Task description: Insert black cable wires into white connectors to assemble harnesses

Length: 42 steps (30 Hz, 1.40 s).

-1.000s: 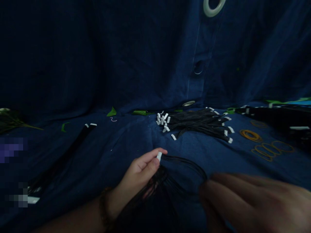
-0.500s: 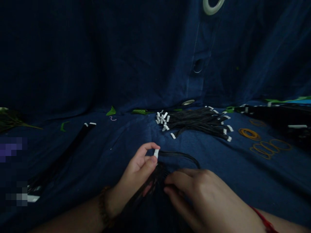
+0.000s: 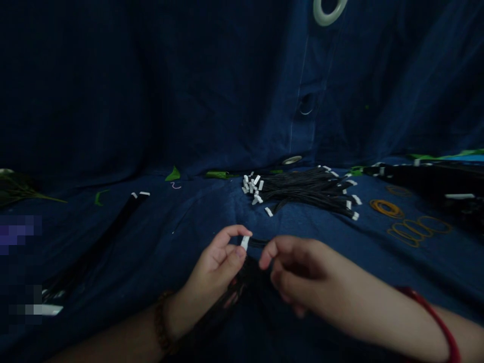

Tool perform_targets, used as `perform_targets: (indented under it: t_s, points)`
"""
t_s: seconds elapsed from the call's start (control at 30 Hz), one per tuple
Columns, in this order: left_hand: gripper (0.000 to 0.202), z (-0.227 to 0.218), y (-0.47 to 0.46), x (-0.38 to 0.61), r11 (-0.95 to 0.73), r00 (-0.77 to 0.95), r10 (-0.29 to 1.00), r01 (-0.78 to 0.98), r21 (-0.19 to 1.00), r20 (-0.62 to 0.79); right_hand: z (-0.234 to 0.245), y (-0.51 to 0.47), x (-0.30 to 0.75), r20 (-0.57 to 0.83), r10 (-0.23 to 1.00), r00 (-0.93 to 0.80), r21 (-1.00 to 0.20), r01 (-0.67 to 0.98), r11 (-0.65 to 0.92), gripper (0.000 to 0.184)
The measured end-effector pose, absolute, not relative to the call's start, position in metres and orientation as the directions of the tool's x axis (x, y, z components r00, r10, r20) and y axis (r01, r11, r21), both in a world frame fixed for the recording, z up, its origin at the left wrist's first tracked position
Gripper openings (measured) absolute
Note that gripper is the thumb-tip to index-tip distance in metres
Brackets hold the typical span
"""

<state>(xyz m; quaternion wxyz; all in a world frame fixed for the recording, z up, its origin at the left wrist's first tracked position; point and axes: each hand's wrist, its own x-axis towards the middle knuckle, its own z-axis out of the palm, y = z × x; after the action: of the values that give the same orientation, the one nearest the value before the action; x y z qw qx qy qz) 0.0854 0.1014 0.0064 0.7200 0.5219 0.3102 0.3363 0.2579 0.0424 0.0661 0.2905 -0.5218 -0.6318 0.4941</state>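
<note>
Black wires (image 3: 257,242) trailing from a white plastic connector (image 3: 245,243) over blue cloth (image 3: 151,237)
Left hand (image 3: 214,262) pinches the connector, the firm grip point on these light, limp leads; right hand (image 3: 302,269) sits just beside, fingers loosely parted.

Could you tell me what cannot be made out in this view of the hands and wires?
Head view: left hand covers part of the white connector.
Head view: black wires merge against the dark cloth; bottom edge cuts them off.
Head view: right edge cuts off the far black wire bundle.
Head view: pixelated patch hides the left edge.
</note>
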Motion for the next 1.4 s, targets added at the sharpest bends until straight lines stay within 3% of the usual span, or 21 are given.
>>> perform_targets:
  t_s: [0.1,0.2,0.3,0.37,0.43,0.53,0.63,0.7,0.8,0.9,0.97,1.07,1.4]
  points:
    - [0.042,0.005,0.101,0.084,0.23,0.576,0.812,-0.172,0.958,-0.092,0.084,0.048,0.278,-0.281,0.861,-0.423,-0.958,0.076,-0.276,0.018]
    - [0.043,0.003,0.102,0.083,0.223,0.574,0.815,-0.195,0.955,-0.073,0.102,0.05,0.298,-0.191,0.868,-0.458,-0.964,-0.079,-0.254,0.016]
    - [0.044,0.003,0.103,0.084,0.211,0.563,0.824,-0.212,0.954,-0.057,0.109,0.052,0.31,0.033,0.955,-0.294,-0.991,0.114,0.07,0.013]
    - [0.044,0.003,0.103,0.084,0.201,0.558,0.828,-0.209,0.957,-0.052,0.11,0.053,0.314,0.228,0.966,-0.12,-0.91,0.327,0.256,0.012]
    - [0.043,0.004,0.103,0.084,0.196,0.55,0.834,-0.199,0.96,-0.056,0.113,0.053,0.314,0.361,0.931,0.057,-0.888,0.325,0.325,0.016]
    - [0.042,0.005,0.101,0.085,0.2,0.544,0.837,-0.195,0.96,-0.064,0.118,0.054,0.312,0.26,0.925,0.278,-0.956,-0.057,0.286,0.032]
    - [0.04,0.007,0.098,0.085,0.219,0.552,0.832,-0.221,0.95,-0.064,0.116,0.055,0.302,0.109,0.959,0.262,-0.944,-0.274,0.182,0.033]
    - [0.039,0.007,0.096,0.085,0.241,0.558,0.827,-0.241,0.94,-0.069,0.108,0.052,0.291,0.104,0.991,0.081,-0.971,-0.206,0.118,0.025]
    - [0.04,0.005,0.095,0.085,0.265,0.586,0.807,-0.256,0.93,-0.068,0.09,0.042,0.271,0.084,0.986,-0.144,-0.986,0.132,0.103,0.019]
    - [0.039,0.002,0.094,0.085,0.265,0.625,0.779,-0.265,0.927,-0.044,0.076,0.031,0.258,0.235,0.959,-0.155,-0.754,0.594,0.281,0.015]
    - [0.038,0.001,0.094,0.085,0.279,0.645,0.763,-0.275,0.92,-0.039,0.07,0.027,0.255,0.333,0.925,-0.184,-0.548,0.76,0.349,0.013]
    - [0.036,0.002,0.093,0.085,0.299,0.645,0.762,-0.275,0.914,-0.056,0.067,0.025,0.256,0.336,0.921,-0.198,-0.443,0.829,0.341,0.011]
    - [0.035,0.0,0.089,0.081,0.202,0.58,0.813,-0.185,0.962,-0.059,0.067,0.028,0.255,0.297,0.932,-0.206,-0.403,0.858,0.318,0.013]
